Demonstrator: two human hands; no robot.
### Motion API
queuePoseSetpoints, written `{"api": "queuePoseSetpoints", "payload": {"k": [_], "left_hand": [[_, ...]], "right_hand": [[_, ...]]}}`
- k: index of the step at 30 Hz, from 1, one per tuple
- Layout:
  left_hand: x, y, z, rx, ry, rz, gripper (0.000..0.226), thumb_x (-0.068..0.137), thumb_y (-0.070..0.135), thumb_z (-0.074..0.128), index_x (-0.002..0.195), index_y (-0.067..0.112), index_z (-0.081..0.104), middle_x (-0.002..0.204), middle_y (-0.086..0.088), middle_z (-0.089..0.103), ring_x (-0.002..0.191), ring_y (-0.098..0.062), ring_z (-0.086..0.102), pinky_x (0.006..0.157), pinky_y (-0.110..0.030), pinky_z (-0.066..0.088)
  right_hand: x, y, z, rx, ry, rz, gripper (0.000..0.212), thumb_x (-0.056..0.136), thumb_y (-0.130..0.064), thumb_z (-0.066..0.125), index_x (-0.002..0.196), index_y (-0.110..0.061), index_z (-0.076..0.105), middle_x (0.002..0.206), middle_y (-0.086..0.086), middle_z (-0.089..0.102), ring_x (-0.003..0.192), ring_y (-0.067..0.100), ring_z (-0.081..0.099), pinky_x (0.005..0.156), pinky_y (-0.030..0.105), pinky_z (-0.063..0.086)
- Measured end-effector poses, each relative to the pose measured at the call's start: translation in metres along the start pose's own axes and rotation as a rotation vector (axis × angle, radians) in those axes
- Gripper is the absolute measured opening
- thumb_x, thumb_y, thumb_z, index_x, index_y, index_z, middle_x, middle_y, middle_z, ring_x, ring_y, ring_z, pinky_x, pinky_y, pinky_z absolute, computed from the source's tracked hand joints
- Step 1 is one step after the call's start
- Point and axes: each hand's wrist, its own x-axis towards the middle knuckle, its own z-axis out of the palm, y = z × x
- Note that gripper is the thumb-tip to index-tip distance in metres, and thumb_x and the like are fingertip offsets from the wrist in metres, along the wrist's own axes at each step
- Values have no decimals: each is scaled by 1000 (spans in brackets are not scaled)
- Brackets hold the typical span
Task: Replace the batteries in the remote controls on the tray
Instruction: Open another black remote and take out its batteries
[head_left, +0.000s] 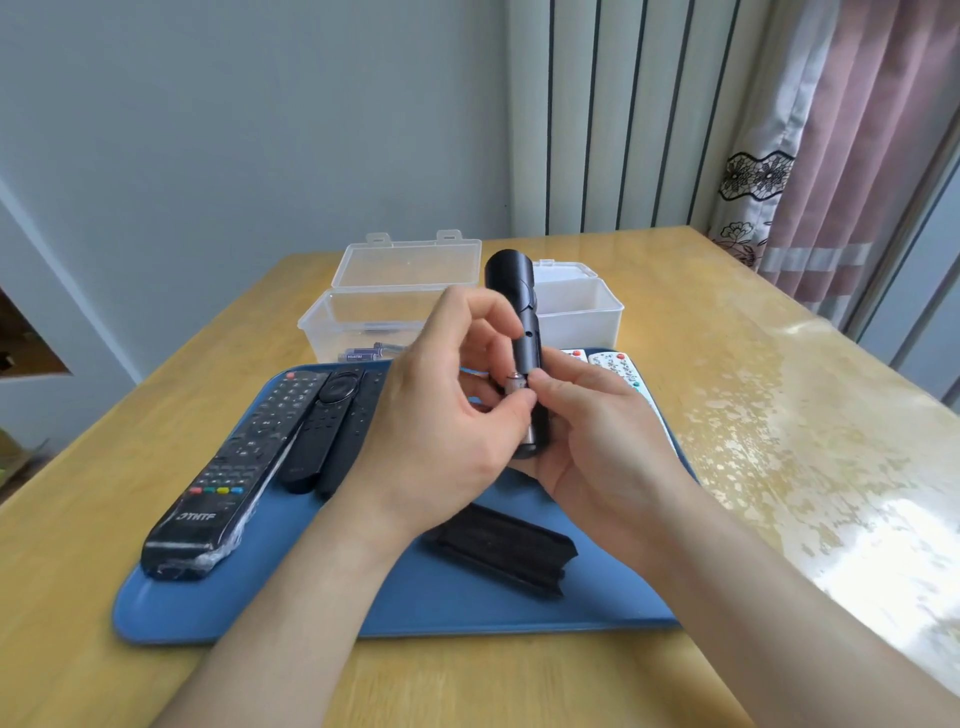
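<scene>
Nearest me on the blue tray (156, 613), a loose black battery cover (498, 551) lies flat, apart from the remotes. Above it I hold the slim black remote (519, 322) nearly upright, back facing me, compartment open. My right hand (597, 431) is curled round its lower end, thumb against the side. My left hand (441, 415) pinches the silver battery (517, 385) at its upper end, with the other fingers bent above and one touching the remote body. I cannot tell whether the battery is fully seated. To the left on the tray, a plastic-wrapped remote (234, 467) lies beside two narrow black remotes (322, 431), all touching or overlapping. At the far right of the tray, two white remotes (618, 369) show partly behind my hands. Beyond the tray on the table (779, 415), an open clear box (384, 306) holds batteries (363, 355). A second clear box (576, 306) stands just beside it.
</scene>
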Motion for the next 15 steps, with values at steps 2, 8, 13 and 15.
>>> {"api": "queuePoseSetpoints", "payload": {"k": [2,8,13,15], "left_hand": [[2,1,-3,-306,64,-91,44,75,-4,64,106,25,53,90,-5,62,78,-22,66,67,-33,56],[10,-8,-17,-959,306,-557,41,87,-10,31,95,15,63,76,-5,56,61,-13,47,52,-21,43],[3,-15,-16,310,84,13,29,78,24,56,104,29,69,103,4,55,84,-8,46,76,-13,38],[3,-18,-19,608,-65,107,39,80,45,51,116,35,65,123,15,53,102,-9,38,92,-11,29]], "right_hand": [[0,-3,-3,68,12,30,29,103,-3,36,112,-2,64,97,16,69,85,29,70,74,46,61],[-2,-9,-5,50,-2,108,27,105,-11,38,122,-4,58,107,20,73,72,30,71,55,33,58],[1,-15,-14,-408,40,31,25,100,-17,51,98,3,65,85,14,53,50,19,49,42,23,42],[1,-19,-18,-505,24,-19,27,98,-17,56,91,6,68,79,12,55,50,19,46,42,21,40]]}}
